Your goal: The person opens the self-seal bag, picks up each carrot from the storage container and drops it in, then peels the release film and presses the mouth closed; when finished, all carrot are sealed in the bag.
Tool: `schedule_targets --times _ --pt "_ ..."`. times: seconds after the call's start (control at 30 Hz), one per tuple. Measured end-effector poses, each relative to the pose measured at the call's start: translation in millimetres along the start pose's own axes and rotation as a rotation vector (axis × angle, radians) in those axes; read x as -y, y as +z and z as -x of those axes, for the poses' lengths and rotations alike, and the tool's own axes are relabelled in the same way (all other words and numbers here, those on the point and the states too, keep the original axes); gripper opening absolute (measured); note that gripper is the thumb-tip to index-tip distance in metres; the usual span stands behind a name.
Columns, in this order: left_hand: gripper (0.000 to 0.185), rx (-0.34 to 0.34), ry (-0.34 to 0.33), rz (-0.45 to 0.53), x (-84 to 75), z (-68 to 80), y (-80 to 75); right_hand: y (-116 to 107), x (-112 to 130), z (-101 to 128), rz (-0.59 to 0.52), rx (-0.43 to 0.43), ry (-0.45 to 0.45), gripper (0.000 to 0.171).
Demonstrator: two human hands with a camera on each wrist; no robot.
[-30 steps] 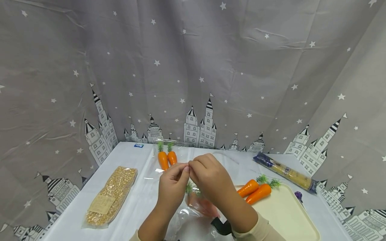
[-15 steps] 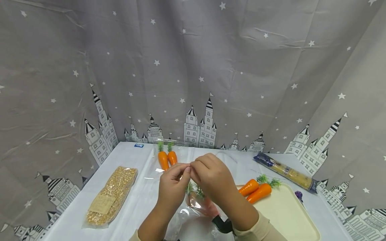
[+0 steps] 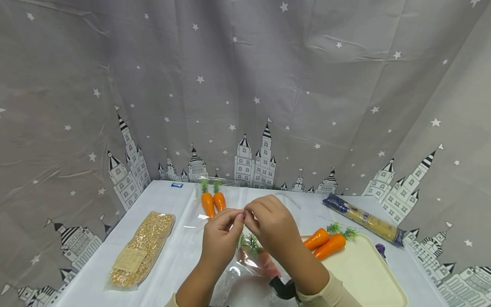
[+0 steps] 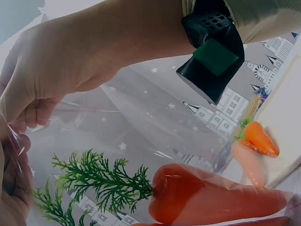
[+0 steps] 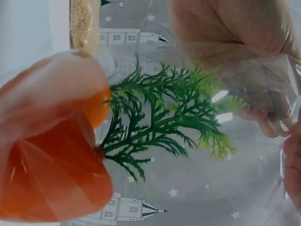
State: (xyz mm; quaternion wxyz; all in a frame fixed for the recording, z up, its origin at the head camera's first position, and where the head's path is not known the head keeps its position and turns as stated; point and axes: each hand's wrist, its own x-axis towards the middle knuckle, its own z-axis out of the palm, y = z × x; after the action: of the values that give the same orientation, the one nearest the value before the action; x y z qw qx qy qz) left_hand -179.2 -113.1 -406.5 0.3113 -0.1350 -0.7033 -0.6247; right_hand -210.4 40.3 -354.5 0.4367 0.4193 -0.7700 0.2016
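both hands, left hand [image 3: 220, 236] and right hand [image 3: 270, 226], pinch the clear bag [image 3: 245, 273] mouth with fingers closed, so the carrots [image 4: 207, 197] hang inside.

Your two bare hands are raised in front of you, fingertips meeting at the centre. Your left hand [image 3: 219, 236] has its fingers curled and thumb pinched against them. Your right hand [image 3: 270, 224], in a cream sleeve with a black wrist-worn camera, mirrors it, knuckles up, fingers pinched tight beside the left fingertips.
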Motion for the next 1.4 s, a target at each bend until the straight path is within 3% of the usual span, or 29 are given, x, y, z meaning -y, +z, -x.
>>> schedule_targets --times 0.43,0.67,0.97,1.13,1.4 --pt "0.013 0.004 -0.049 -0.027 -2.4 2.8 0.2 1.4 1.1 4.3 -0.144 0.003 0.137 0.005" --pt "0.015 -0.006 -0.001 -0.017 1.1 3.2 0.0 1.3 3.3 4.3 -0.181 0.014 0.202 0.005" --pt "0.014 -0.018 0.002 -0.016 0.2 3.9 1.8 1.1 5.2 4.6 -0.247 -0.011 0.300 0.008" --pt "0.013 -0.034 -0.011 -0.036 0.7 3.6 1.5 1.3 4.6 7.2 -0.313 -0.028 0.402 0.010" --pt "0.013 -0.046 -0.111 -0.058 -0.2 3.3 -0.9 -4.0 4.9 6.6 -0.408 -0.030 0.639 0.008"
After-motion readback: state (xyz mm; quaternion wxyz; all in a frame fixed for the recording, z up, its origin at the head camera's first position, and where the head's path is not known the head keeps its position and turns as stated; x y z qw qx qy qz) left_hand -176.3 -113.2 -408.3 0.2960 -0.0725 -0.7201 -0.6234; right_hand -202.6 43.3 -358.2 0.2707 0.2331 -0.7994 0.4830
